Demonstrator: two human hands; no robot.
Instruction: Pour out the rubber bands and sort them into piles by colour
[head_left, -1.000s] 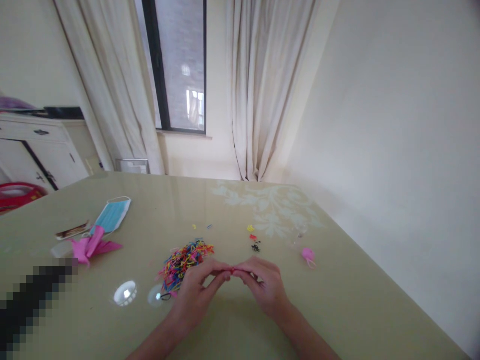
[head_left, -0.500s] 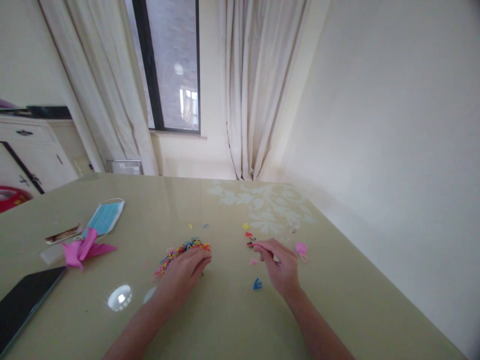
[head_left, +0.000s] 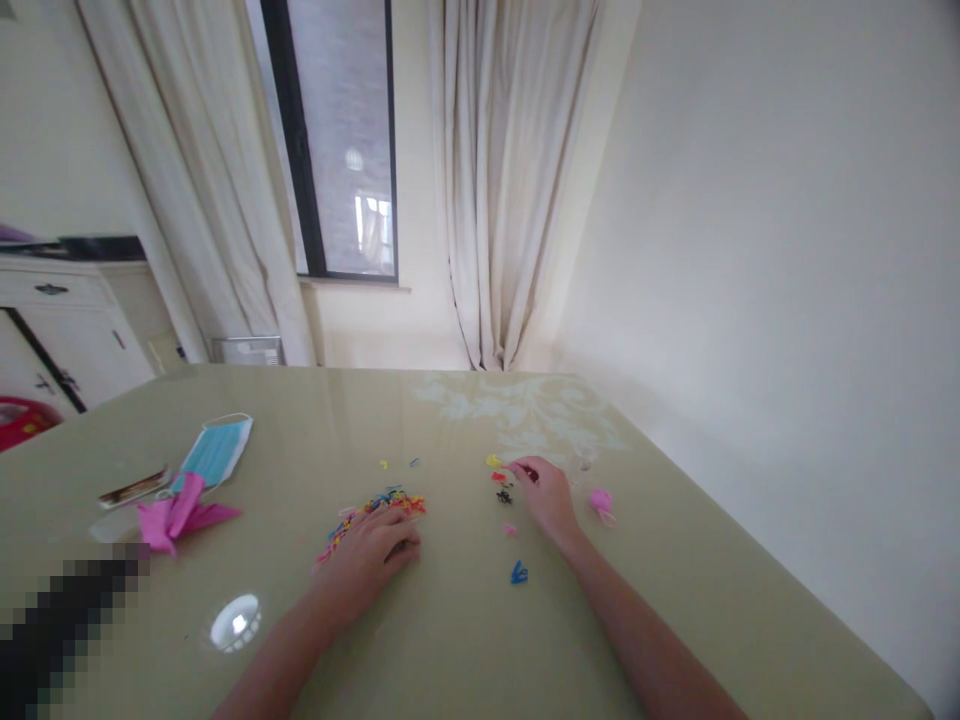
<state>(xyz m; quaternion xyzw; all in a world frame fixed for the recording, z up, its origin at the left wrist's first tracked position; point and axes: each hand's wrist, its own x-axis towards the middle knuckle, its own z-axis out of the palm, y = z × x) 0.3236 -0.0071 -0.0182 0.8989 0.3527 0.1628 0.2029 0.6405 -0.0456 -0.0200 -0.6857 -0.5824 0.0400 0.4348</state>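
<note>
My left hand (head_left: 367,555) lies palm down, fingers loosely flat, on the near edge of a heap of small coloured rubber bands (head_left: 379,503) on the olive table (head_left: 450,640). My right hand (head_left: 545,490) reaches forward, its fingertips pinched together on a small red band beside little separate groups: yellow (head_left: 493,461), red (head_left: 498,477) and black bands (head_left: 505,496). A loose blue band (head_left: 517,573) and a tiny pink one (head_left: 510,529) lie between my forearms.
A pink blob-like item (head_left: 601,501) sits right of my right hand. At left lie a blue face mask (head_left: 217,447), a folded pink paper (head_left: 180,510), a card (head_left: 133,487) and a blurred dark slab (head_left: 67,620). A white wall runs along the table's right edge.
My hands, joined on a red band a second ago, have parted. The left dropped onto the heap; the right carried the red band forward to the small sorted groups. A blue band now lies on the table.
</note>
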